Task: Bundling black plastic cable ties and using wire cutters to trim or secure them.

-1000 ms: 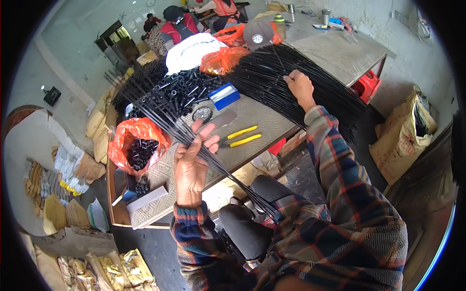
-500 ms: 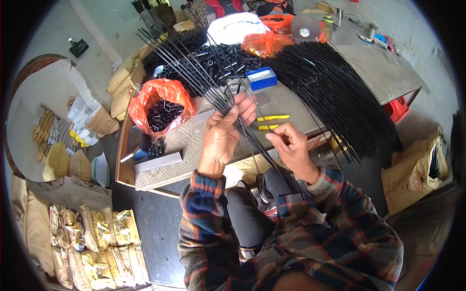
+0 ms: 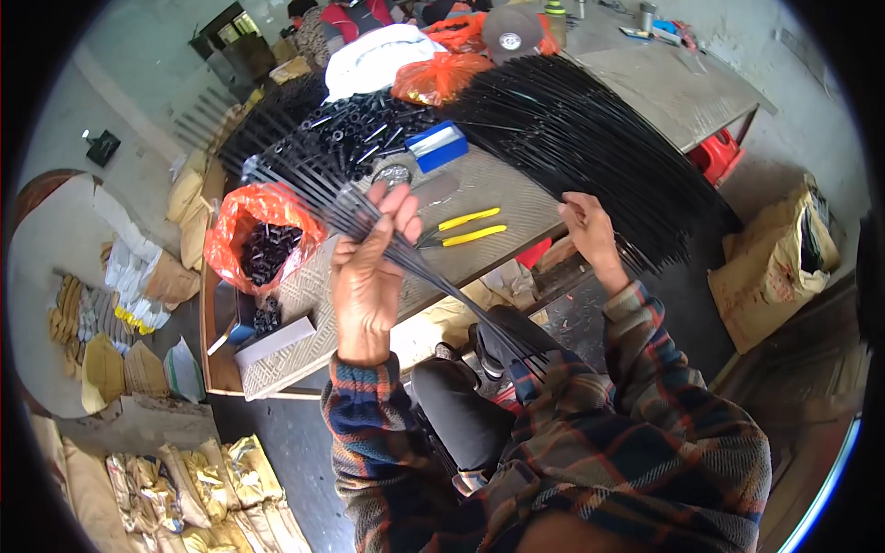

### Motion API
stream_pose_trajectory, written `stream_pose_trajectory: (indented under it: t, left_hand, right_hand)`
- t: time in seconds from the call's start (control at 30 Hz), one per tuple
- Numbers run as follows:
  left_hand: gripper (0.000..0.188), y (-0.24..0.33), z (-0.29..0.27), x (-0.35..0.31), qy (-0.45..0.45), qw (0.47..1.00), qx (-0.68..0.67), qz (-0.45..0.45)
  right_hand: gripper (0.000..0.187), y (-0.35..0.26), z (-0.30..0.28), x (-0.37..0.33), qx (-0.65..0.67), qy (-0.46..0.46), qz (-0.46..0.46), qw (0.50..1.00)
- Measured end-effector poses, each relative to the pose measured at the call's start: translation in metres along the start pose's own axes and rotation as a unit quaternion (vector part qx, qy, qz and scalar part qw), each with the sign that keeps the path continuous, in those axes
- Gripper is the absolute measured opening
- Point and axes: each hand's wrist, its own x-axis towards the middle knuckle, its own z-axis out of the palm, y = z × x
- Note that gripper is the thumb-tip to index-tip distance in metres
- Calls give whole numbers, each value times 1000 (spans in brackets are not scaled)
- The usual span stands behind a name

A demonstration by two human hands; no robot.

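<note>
My left hand [image 3: 369, 281] is closed round a fanned bundle of thin black rods [image 3: 479, 309]. The bundle slants from the upper left down to my lap, its upper ends smeared by motion. Over at the near left edge of the big pile of black rods [image 3: 599, 138], my right hand [image 3: 592, 235] has its fingers curled, thumb close to the index finger. Whatever may be between those fingertips is too small to make out. Yellow-handled pliers [image 3: 470, 218] lie on the table [image 3: 521, 198] between my hands.
An orange plastic bag [image 3: 226, 230] of short black tubes stands at the left. More black tubes [image 3: 369, 129] lie loose behind a blue box [image 3: 437, 146]. A cap [image 3: 510, 37] and a tied orange bag [image 3: 441, 78] sit at the back. A sack [image 3: 774, 267] stands right.
My right hand has moved away from the bundle, rightward and up to the rod pile. My left hand has shifted left with the bundle, and the whole view has turned slightly.
</note>
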Motion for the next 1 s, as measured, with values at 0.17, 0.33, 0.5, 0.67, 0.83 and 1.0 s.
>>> stream_pose_trajectory:
  t: [0.17,0.33,0.5,0.67,0.83,1.0]
  left_hand:
    - [44,1,5,-10,3,1000,-6,-25]
    - [42,1,7,-22,0,1000,0,-27]
    - [43,5,-4,-27,-53,998,-5,-28]
    - [44,13,-10,-33,-49,997,47,-41]
    - [37,19,-3,-35,22,999,34,-6]
    - [32,58,-29,-65,66,839,540,-7]
  right_hand:
    - [19,-106,2,-33,407,-222,74,883]
    - [10,-179,32,-41,435,-298,-24,849]
    - [10,-185,46,-32,395,-257,-65,880]
    - [13,-186,49,-24,423,-262,-81,864]
    - [23,-196,38,-62,484,-458,62,743]
    - [22,-199,32,-46,464,-481,67,740]
